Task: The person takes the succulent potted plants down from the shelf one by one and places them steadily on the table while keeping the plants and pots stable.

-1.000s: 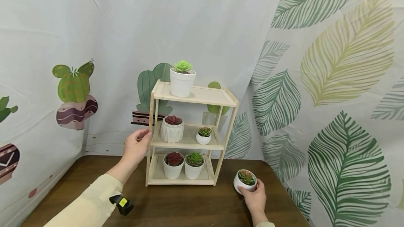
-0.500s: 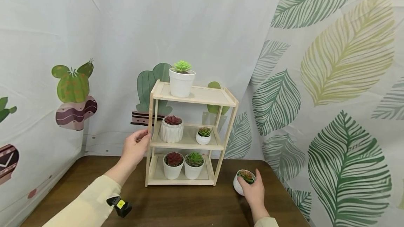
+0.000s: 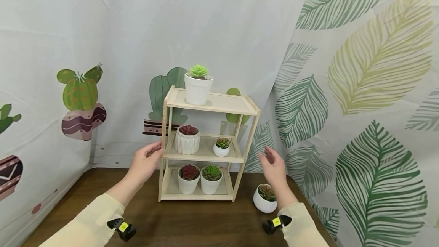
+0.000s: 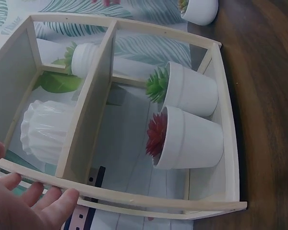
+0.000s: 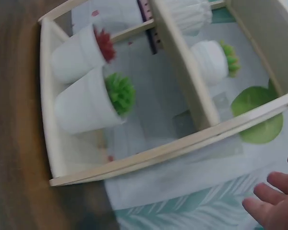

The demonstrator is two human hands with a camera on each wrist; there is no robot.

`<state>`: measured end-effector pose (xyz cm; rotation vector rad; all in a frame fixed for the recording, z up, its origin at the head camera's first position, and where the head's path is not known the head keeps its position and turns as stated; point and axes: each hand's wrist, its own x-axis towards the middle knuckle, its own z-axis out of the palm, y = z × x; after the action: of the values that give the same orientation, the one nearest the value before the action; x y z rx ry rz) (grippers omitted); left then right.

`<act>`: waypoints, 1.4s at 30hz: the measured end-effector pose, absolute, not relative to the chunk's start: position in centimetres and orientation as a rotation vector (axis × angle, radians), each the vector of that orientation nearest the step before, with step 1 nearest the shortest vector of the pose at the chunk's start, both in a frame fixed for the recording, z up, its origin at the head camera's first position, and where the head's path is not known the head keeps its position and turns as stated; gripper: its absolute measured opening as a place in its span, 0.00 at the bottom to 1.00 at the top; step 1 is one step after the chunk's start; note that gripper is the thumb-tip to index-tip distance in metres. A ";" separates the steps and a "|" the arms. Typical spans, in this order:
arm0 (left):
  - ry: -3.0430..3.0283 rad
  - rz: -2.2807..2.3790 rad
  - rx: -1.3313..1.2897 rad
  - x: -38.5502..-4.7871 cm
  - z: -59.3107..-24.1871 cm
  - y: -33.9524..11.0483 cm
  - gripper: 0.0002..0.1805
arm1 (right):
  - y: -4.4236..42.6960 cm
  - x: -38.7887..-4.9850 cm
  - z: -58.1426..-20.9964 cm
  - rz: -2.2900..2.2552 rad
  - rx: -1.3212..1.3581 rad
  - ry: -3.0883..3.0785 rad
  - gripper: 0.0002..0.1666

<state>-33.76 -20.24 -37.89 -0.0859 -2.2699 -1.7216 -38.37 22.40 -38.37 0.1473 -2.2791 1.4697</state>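
A pale wooden three-tier shelf [image 3: 202, 158] stands on the table, bearing several potted succulents. My left hand [image 3: 145, 163] is at its left side, fingertips touching the upright around middle-tier height; in the left wrist view the fingers [image 4: 62, 206] lie along the outer rail, fairly straight. My right hand [image 3: 274, 169] hovers to the right of the shelf, apart from it, with fingers spread and nothing held. Below that hand, a round white pot with a reddish-green succulent [image 3: 265, 201] sits on the table, partly covered by the wrist.
On the top tier is a white pot with a bright green succulent [image 3: 198, 90]. The middle tier holds a ribbed pot [image 3: 186, 142] and a small pot [image 3: 221, 148]. Below are a red succulent's pot [image 3: 188, 184] and a green one's [image 3: 210, 184]. Patterned cloth [image 3: 240, 29] hangs behind.
My right hand has let go of the round succulent pot and risen toward the shelf's right side. The pot stays on the table. My left hand remains at the left upright.
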 end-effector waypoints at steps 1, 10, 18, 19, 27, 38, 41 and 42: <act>-2.281 -1.725 -0.100 -33.7 -37.9 -20.4 0.31 | 22.2 -38.6 -37.8 1.475 0.168 -2.276 0.32; -2.383 -1.741 -0.179 -32.9 -37.3 -21.5 0.33 | 20.8 -39.5 -34.8 1.528 0.226 -2.318 0.33; -2.435 -1.643 -0.225 -32.1 -36.9 -21.7 0.32 | 19.9 -39.5 -33.6 1.670 0.247 -2.224 0.31; -2.437 -1.619 -0.235 -32.0 -36.9 -21.7 0.32 | 19.8 -39.5 -33.5 1.675 0.244 -2.219 0.31; -2.431 -1.497 -0.263 -31.3 -36.6 -21.9 0.29 | 19.0 -39.3 -33.0 1.690 0.242 -2.184 0.28; -2.451 -1.395 -0.286 -30.5 -35.3 -21.8 0.30 | 18.4 -39.7 -33.0 1.592 0.267 -2.245 0.30; -2.452 -1.387 -0.311 -30.2 -34.5 -21.6 0.31 | 18.4 -39.6 -32.8 1.592 0.259 -2.250 0.30; -2.453 -1.383 -0.320 -30.1 -34.2 -21.5 0.31 | 18.4 -39.6 -32.8 1.590 0.253 -2.253 0.30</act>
<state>-30.09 -21.49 -34.17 -0.3198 -2.4533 -1.3834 -39.59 18.37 -32.77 0.2533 -2.2532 1.5896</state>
